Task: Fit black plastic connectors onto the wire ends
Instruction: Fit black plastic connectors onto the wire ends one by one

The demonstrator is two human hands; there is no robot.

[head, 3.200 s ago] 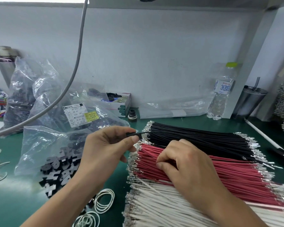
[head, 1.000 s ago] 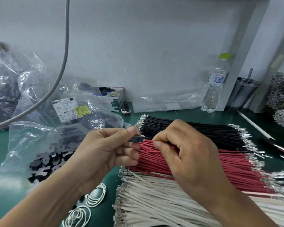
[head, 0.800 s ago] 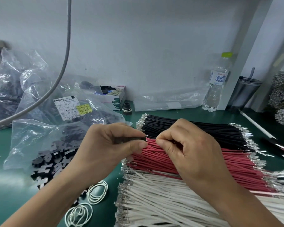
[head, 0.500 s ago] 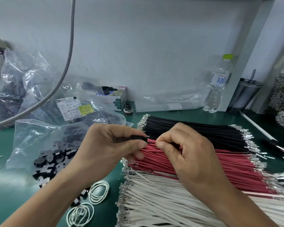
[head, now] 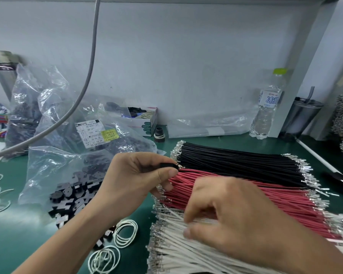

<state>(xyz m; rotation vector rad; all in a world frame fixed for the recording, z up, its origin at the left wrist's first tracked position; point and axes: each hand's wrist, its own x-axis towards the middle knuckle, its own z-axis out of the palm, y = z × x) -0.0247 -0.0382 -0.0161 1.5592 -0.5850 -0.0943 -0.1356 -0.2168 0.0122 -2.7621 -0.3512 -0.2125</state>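
Your counter is dark green. On it you have three bundles side by side: black wires, red wires and white wires, all with silver metal ends. Your left hand holds a black connector. The clear bag carries a white label with a yellow sticker, and the bottle has a lime-green cap. White loops lie nearby.

My left hand sat mid-frame, thumb and forefinger curled in a pinch. My right hand hung lower right, blurred, fingers bent downward.
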